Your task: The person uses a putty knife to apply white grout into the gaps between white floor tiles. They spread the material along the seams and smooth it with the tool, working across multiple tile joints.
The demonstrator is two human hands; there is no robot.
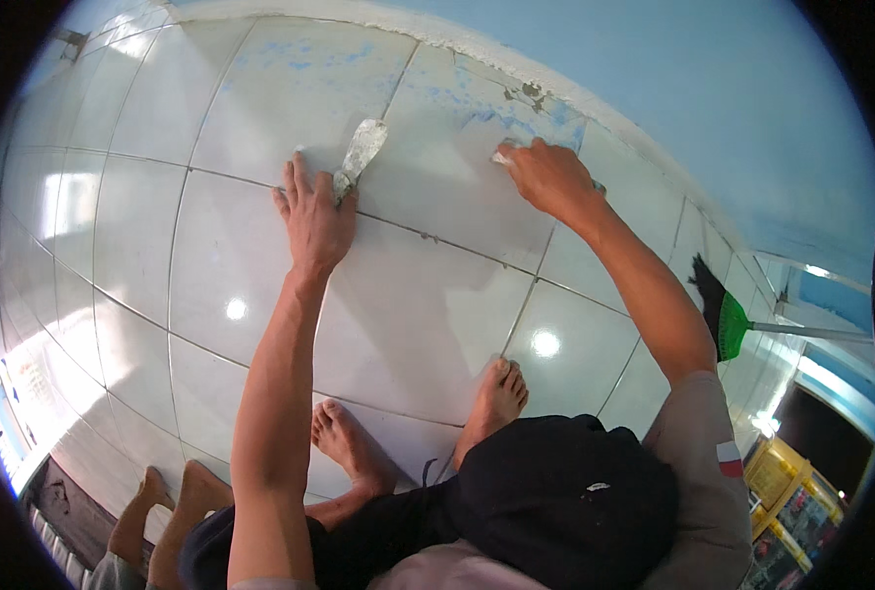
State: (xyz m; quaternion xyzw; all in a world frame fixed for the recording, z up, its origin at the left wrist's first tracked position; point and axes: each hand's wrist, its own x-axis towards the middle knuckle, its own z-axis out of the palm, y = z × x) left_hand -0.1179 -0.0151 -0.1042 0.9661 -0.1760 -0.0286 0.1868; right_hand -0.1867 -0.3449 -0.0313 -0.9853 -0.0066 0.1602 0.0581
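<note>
My left hand (317, 224) is planted on the white tile floor (245, 236), fingertips down and fingers stretched. Between its thumb and fingers it pins the handle of a putty knife (363, 147), whose blade is smeared white and points away from me. Farther right, my right hand (553, 177) is closed around a scraper; the handle's end (599, 187) pokes out behind the palm. The scraper's pale, wide blade (486, 130) lies low against the tile, among blue paint specks (545, 123) near the wall. Most of both handles is hidden by my hands.
A light blue wall (693, 98) rises along the far and right side, with a rough white strip at its base. A green broom (732, 326) with black bristles lies at the right. My bare feet (496, 388) are close by. Another person's legs (186, 501) show lower left.
</note>
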